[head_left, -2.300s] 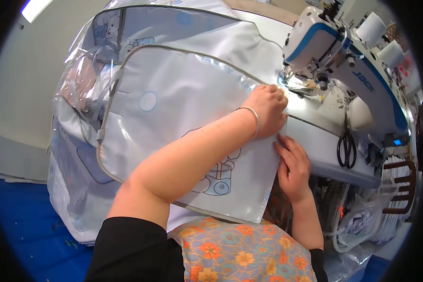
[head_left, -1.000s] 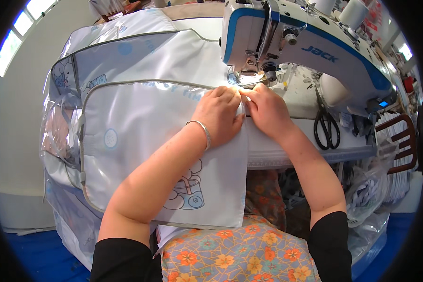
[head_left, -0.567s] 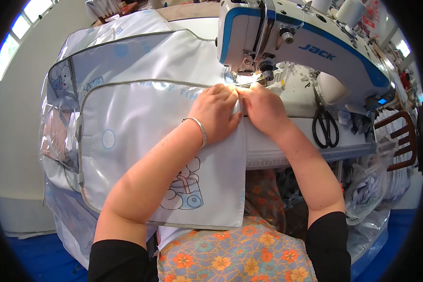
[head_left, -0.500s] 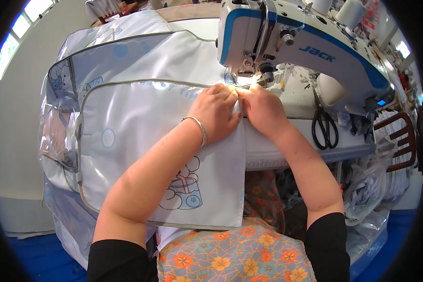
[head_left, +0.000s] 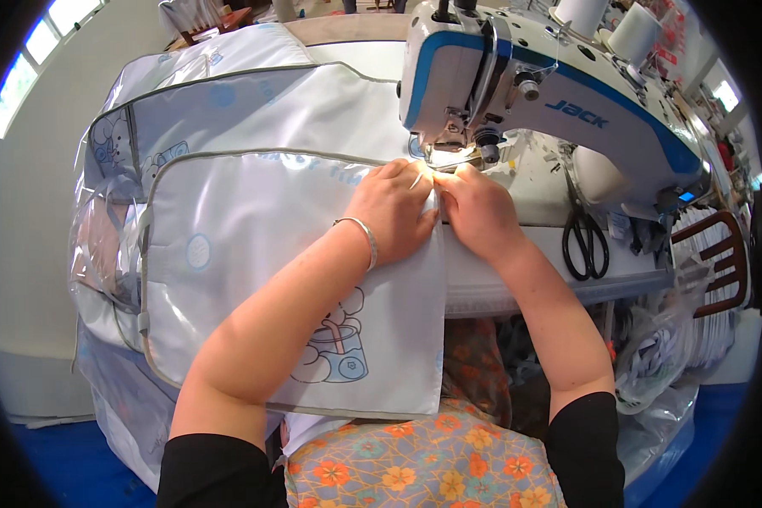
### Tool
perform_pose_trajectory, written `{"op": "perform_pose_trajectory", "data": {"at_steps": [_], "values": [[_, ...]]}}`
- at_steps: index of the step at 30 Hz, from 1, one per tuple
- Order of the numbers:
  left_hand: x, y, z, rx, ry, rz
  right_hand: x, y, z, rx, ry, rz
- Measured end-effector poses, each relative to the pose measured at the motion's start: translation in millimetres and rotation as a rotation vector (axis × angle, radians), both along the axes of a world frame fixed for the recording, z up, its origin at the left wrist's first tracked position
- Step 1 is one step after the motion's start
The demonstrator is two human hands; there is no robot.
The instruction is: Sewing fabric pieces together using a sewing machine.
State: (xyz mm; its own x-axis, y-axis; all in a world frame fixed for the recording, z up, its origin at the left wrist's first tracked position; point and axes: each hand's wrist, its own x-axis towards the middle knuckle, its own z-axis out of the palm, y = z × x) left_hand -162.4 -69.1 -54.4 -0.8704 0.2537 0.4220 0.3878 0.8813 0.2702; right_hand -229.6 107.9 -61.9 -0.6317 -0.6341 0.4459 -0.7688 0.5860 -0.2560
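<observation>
A white padded fabric panel [head_left: 254, 245] with grey binding and printed blue cartoon drawings lies under my left forearm, its right edge running up to the lit needle area of a white and blue sewing machine [head_left: 559, 97]. My left hand [head_left: 391, 207], a silver bangle at its wrist, presses on the panel with bent fingers close to the presser foot and the thumb held apart. Opposite it, my right hand [head_left: 480, 207] is closed at the panel's edge, thumb and forefinger pinching just in front of the foot. The fingertips of both hands nearly meet there. Whatever lies beneath them is hidden.
Black scissors [head_left: 584, 241] lie on the machine table to the right. More printed fabric [head_left: 271, 110] and clear plastic spread out behind and left. White thread cones [head_left: 635, 34] stand atop the machine. A brown wooden chair [head_left: 715, 254] and bagged scraps are at the right.
The view has tipped slightly, so the machine and table sit a little lower and further right. Both hands stay at the panel's edge by the needle, with little visible movement.
</observation>
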Motion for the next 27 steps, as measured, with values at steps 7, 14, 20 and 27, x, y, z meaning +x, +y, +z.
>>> {"op": "perform_pose_trajectory", "data": {"at_steps": [7, 14, 20, 27], "values": [[-7.5, 0.5, -2.3, -0.071, -0.138, 0.122, 23.0, 35.6, 16.8, -0.124, 0.001, 0.043], [-12.6, -5.3, 0.8, -0.163, -0.04, 0.042, 100.3, 216.0, -23.1, -0.411, 0.116, -0.44], [-12.6, -13.8, 2.2, -0.169, -0.067, -0.007, 106.4, 416.4, -72.3, -0.663, -0.206, -1.249], [-1.3, -25.0, 0.2, -0.201, -0.063, -0.067, 53.4, 494.1, -126.8, -0.096, -0.196, -1.435]]}}
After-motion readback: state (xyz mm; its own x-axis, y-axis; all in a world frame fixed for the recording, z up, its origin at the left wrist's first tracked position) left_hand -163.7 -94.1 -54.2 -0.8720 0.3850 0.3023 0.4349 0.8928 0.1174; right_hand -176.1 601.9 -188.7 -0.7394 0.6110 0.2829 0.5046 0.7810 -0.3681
